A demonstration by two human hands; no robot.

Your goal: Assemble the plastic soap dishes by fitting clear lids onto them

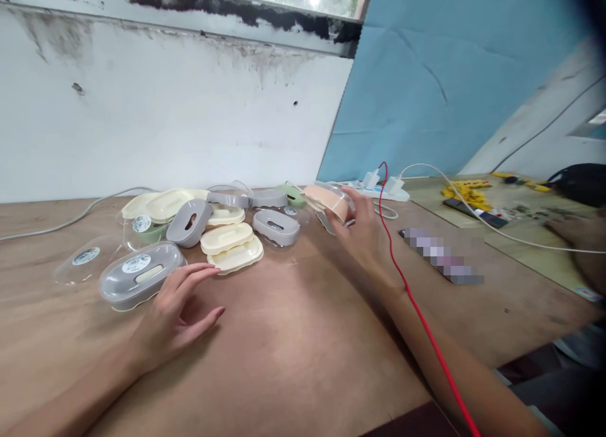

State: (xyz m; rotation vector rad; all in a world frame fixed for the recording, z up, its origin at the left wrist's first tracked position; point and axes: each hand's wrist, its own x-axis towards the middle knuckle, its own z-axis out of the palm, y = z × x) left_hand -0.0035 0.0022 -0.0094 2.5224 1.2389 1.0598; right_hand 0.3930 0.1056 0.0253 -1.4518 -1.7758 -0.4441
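Observation:
My right hand (360, 230) has its fingers closed around the end of a peach soap dish (326, 198), tilted, with a clear cover over it. My left hand (182, 307) is open, thumb apart from the fingers, beside the table's soap dish parts. Just beyond it sits a grey soap dish (142, 274) under a clear lid with a round sticker. Near its fingertips are cream trays (235, 255), one overlapping another. Grey slotted inserts (276, 226) lie around them, and a loose clear lid (83, 260) is at the left. A green dish (294, 196) is partly hidden behind the peach one.
A red cable (402, 266) runs across my right forearm. A power strip (395, 191) with white chargers stands at the back. A blurred-out phone (440, 255) lies to the right. Farther right are yellow items (466, 194) and another person's arm (580, 235).

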